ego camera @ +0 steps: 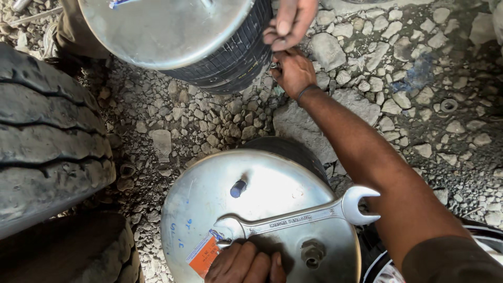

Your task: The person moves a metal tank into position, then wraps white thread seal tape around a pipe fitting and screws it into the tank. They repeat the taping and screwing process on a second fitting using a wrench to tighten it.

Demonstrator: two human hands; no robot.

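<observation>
The wrench [298, 219] lies just above the left hand [246, 264].

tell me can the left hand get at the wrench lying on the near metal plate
Probably yes. The left hand rests on the near metal plate just below the wrench, which lies loose on top with nothing covering it. The right hand is off at the far air spring.

Right arm stretches from 4 o'clock toward 12, right hand [293, 71] curled, fingers pinched, band at the wrist. Left hand [245, 263] at 6 o'clock, knuckles up, fingers folded.
</observation>
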